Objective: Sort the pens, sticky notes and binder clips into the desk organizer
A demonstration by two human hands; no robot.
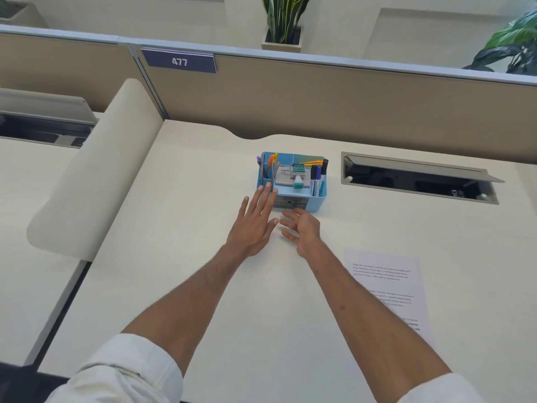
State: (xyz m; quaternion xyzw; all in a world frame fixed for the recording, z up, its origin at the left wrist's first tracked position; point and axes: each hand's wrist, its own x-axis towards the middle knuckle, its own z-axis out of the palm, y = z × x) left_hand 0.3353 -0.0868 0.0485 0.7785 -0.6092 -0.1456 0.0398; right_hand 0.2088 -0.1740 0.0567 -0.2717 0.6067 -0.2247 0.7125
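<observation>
A light-blue desk organizer (319,199) stands at the middle of the desk. Its left slots hold orange, yellow and purple pens (272,164). Dark markers (319,174) stand in its right slot. A grey pad with a teal item (298,181) fills the centre, and a small drawer (290,203) sits in the front. My left hand (255,225) lies flat with straight fingers, the fingertips touching the organizer's front left corner. My right hand (302,228) hovers just in front of the drawer, fingers relaxed and holding nothing.
A printed sheet of paper (386,289) lies on the desk to the right. An open cable hatch (418,178) is set into the desk at back right. A beige partition (319,97) closes the back, and a rounded divider (96,175) stands at left.
</observation>
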